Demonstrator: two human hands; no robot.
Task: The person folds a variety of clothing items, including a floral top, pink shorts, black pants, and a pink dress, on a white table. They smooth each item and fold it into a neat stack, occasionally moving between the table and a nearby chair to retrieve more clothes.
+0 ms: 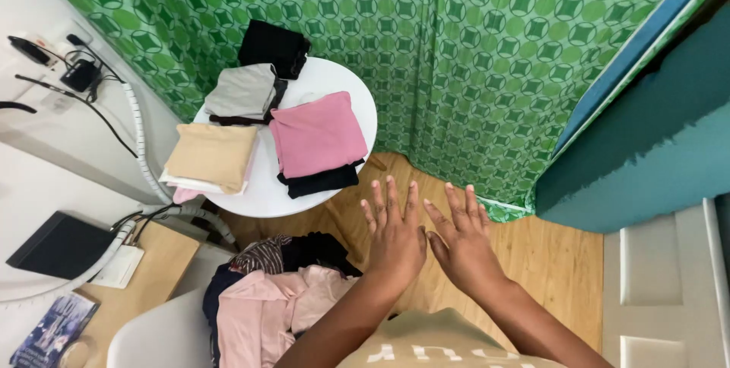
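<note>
My left hand (395,235) and my right hand (462,240) are held out flat side by side above the wooden floor, fingers spread, holding nothing. Ahead of them stands a small round white table (262,189) with folded clothes on it: a pink piece (317,134) on a black one, a beige piece (211,155), a grey piece (245,90) and a black piece (274,46) at the back. Left of my left arm lies a heap of unfolded clothes (270,296), mostly pale pink with dark and striped pieces, on a white chair.
A green patterned curtain (471,49) hangs behind the table. A teal surface (646,155) is at the right. At the left are a white wall with cables and a charger (80,75), a black box (57,246) and a small wooden table (156,269).
</note>
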